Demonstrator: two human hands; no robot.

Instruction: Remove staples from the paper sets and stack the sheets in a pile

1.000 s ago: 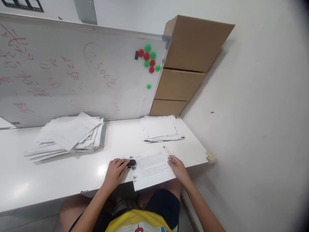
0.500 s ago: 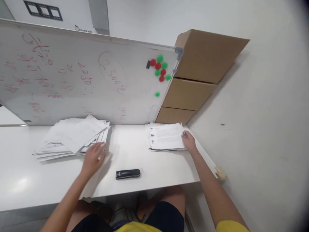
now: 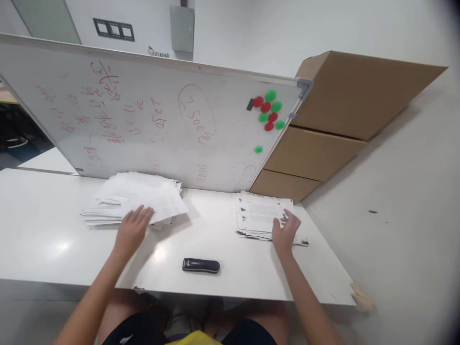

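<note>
My left hand (image 3: 133, 226) lies flat with fingers stretched out on the front edge of a loose, messy pile of papers (image 3: 136, 199) at the left of the white table (image 3: 43, 244). My right hand (image 3: 286, 230) rests with spread fingers on the near right corner of a neater stack of printed sheets (image 3: 260, 216). A black stapler (image 3: 201, 265) lies on its own on the table between my arms, near the front edge. Neither hand holds anything.
A whiteboard (image 3: 161, 120) with red writing and red and green magnets (image 3: 269, 111) leans behind the piles. Stacked cardboard boxes (image 3: 323, 129) stand at the back right against a white wall. The table's right corner carries a foam guard (image 3: 361, 292).
The stapled sheets went from the table's front onto the right stack. My left hand let go of the stapler and reached onto the left pile. The view shifted left.
</note>
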